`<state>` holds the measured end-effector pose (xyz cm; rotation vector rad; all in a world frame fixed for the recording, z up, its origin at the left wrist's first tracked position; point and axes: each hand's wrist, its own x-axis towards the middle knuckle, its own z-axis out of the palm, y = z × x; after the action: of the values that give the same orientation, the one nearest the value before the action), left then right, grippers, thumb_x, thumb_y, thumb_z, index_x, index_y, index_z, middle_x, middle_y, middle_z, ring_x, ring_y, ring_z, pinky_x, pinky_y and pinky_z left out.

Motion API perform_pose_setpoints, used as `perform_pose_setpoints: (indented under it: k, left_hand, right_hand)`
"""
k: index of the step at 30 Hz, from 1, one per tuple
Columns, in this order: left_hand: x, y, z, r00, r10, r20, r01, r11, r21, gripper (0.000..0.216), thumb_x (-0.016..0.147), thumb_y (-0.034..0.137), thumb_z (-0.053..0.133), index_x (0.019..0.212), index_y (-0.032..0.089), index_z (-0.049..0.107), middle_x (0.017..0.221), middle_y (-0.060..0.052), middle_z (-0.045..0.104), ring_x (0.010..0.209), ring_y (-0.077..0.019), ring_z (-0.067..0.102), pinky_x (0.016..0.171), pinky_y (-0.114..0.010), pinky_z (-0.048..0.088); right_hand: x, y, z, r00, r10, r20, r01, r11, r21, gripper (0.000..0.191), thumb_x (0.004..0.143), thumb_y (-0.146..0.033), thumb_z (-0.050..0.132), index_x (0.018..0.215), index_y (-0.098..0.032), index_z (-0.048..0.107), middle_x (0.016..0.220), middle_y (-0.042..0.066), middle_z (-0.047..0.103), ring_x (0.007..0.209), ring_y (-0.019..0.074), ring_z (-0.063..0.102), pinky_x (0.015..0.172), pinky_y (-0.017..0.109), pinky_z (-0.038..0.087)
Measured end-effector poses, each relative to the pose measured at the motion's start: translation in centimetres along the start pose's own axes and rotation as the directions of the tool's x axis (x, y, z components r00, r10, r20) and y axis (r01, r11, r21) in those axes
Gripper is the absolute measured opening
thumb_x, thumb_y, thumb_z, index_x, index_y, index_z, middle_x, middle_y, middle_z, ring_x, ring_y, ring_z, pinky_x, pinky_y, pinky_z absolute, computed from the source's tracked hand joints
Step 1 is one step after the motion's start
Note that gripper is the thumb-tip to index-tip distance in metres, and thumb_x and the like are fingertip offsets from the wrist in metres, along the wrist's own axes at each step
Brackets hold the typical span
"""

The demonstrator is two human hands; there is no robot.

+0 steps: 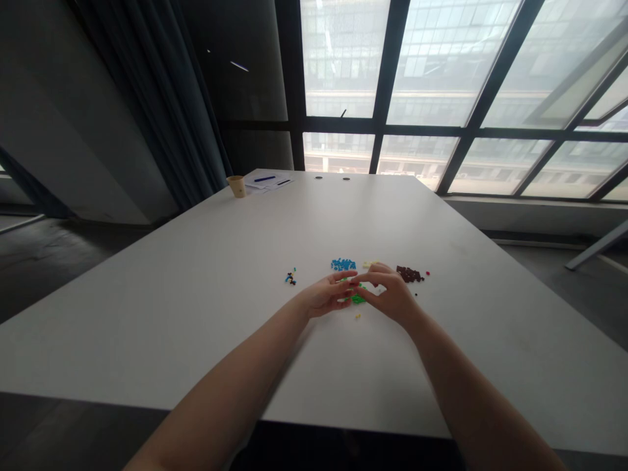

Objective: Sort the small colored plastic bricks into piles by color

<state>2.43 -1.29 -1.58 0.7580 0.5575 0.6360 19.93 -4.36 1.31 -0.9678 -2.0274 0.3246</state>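
Observation:
My left hand [326, 296] is raised over the middle of the heaps of small bits, its fingers curved and bent toward my right hand [391, 296]. The fingertips of both hands meet above a heap of small green pieces [358, 296]. My right thumb and index finger close in a pinch there. Whatever sits between the fingertips is too small to make out. Just beyond the hands lies a heap of small blue pieces [343, 265]. Pale yellow pieces [369, 265] show partly behind my right hand. A small yellow piece [358, 316] lies nearer to me.
Dark brown pieces [409, 274] are heaped to the right, with a red piece [428, 273] beside them. A mixed little cluster [291, 277] lies left. Far back on the white table [196, 307] stand a paper cup [237, 186] and papers [265, 184] with pens.

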Motion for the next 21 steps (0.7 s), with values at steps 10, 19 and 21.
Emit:
perform_pose_setpoints:
  k: [10, 19, 21]
  left_hand:
    - [0.1, -0.1, -0.4, 1.000, -0.019, -0.006, 0.019, 0.999, 0.039, 0.044, 0.064, 0.024, 0.072, 0.104, 0.021, 0.054, 0.081, 0.000, 0.059, 0.074, -0.0081, 0.056, 0.072, -0.023, 0.039]
    - [0.0, 1.5, -0.6, 0.943, 0.203, -0.263, -0.101, 0.929, 0.356, 0.045, 0.066, 0.033, 0.067, 0.107, 0.021, 0.050, 0.101, -0.006, 0.058, 0.078, -0.0103, 0.055, 0.069, -0.023, 0.041]
    - [-0.2, 2.6, -1.9, 0.833, 0.417, -0.362, -0.126, 0.782, 0.611, 0.038, 0.070, 0.033, 0.062, 0.104, 0.019, 0.051, 0.094, -0.005, 0.059, 0.077, -0.0116, 0.055, 0.069, -0.024, 0.041]
  right_hand:
    - [-0.1, 0.1, 0.2, 1.000, 0.005, 0.001, -0.005, 1.000, -0.007, 0.009, 0.075, -0.022, 0.059, 0.078, -0.023, 0.067, 0.062, -0.001, 0.051, 0.064, 0.0127, 0.047, 0.066, 0.027, 0.038]
    - [-0.6, 5.1, -4.0, 0.884, 0.374, -0.279, -0.435, 0.878, -0.201, 0.018, 0.072, -0.031, 0.058, 0.077, -0.019, 0.070, 0.063, 0.002, 0.056, 0.056, 0.0125, 0.049, 0.055, 0.024, 0.036]
    - [-1.6, 7.9, -6.2, 0.713, 0.549, -0.436, -0.687, 0.672, -0.278, 0.018, 0.067, -0.030, 0.062, 0.077, -0.017, 0.070, 0.065, 0.004, 0.060, 0.062, 0.0159, 0.052, 0.058, 0.025, 0.037]
